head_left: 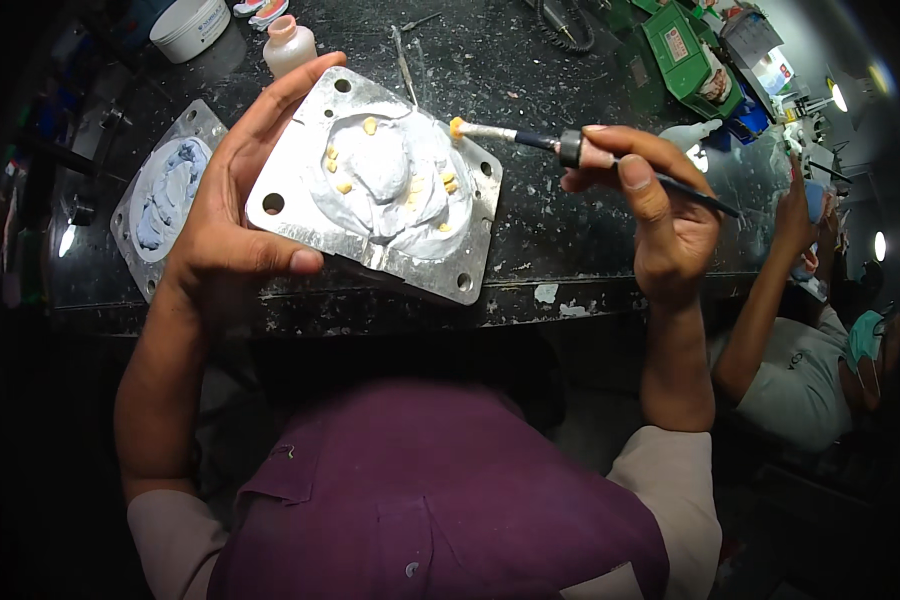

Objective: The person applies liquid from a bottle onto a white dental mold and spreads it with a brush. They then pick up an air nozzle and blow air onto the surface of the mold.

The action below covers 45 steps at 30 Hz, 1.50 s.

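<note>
My left hand [232,200] grips a square metal dental flask half [425,272] by its left side, tilted up above the bench, thumb along the near edge. White plaster [378,168] with a raised middle fills it, and several small yellowish pieces sit in the plaster. In my right hand [665,205] is a slim brush [488,131] with a dark handle, pinched between thumb and fingers. A dark cap-like collar [570,148] surrounds the brush at my fingertips. The brush's yellow-orange tip lies at the plaster's upper right edge; whether it touches is hard to tell.
Another metal flask half [165,190] with blue-marked plaster lies left of my left hand. Beyond are an uncapped pinkish bottle [288,48], a white tub [192,28], a thin metal tool [403,65] and a green bin [685,55]. A co-worker's arm [765,290] is at right.
</note>
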{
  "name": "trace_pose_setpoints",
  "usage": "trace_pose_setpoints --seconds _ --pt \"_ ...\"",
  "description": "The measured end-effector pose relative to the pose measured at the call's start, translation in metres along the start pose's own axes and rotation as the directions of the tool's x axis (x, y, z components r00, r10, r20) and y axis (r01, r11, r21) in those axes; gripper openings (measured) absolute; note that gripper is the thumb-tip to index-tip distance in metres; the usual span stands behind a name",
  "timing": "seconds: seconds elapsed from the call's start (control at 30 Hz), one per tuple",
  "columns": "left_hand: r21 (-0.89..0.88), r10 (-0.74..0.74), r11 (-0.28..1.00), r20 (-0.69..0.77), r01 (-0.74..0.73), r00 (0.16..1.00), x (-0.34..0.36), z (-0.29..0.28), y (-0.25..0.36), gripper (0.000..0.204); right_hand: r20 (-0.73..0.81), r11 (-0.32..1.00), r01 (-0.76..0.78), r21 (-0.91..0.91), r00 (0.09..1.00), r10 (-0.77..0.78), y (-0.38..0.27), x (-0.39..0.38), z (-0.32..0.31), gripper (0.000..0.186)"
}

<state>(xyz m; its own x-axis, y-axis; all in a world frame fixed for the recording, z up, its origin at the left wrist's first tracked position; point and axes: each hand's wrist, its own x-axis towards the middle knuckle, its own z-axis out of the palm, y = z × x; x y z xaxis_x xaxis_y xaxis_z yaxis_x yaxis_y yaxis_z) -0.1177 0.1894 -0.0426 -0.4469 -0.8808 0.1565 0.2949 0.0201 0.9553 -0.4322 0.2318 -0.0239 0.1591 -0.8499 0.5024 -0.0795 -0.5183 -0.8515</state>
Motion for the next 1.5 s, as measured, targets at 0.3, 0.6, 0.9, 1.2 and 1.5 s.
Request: trace_pose_setpoints --seconds 0.3,0.6,0.9,1.2,1.5 --pt "-0.329 -0.004 0.944 0.020 0.011 1.000 0.008 0.000 -0.012 0.081 -0.086 0.974 -0.133 0.181 0.985 0.151 0.000 -0.019 -0.022 0.030" --pt "-0.557 -0.038 0.830 -0.039 0.009 0.999 0.030 0.016 -0.010 0.049 -0.037 0.985 -0.074 0.158 0.996 0.081 0.007 -0.029 0.009 0.024" --pt "-0.551 -0.033 0.834 0.009 0.033 0.999 0.031 0.017 -0.008 0.046 -0.029 0.994 -0.063 0.086 0.997 0.066 0.005 -0.021 0.018 0.024" --pt "-0.455 -0.033 0.890 -0.154 -0.041 0.987 0.031 0.026 -0.005 0.070 0.075 0.999 -0.020 -0.033 0.997 0.023 -0.006 -0.007 0.010 0.021" --pt "-0.430 -0.004 0.903 0.001 0.004 1.000 0.030 0.014 -0.008 0.049 0.242 0.977 0.081 -0.197 0.970 -0.031 -0.026 0.012 0.002 0.018"
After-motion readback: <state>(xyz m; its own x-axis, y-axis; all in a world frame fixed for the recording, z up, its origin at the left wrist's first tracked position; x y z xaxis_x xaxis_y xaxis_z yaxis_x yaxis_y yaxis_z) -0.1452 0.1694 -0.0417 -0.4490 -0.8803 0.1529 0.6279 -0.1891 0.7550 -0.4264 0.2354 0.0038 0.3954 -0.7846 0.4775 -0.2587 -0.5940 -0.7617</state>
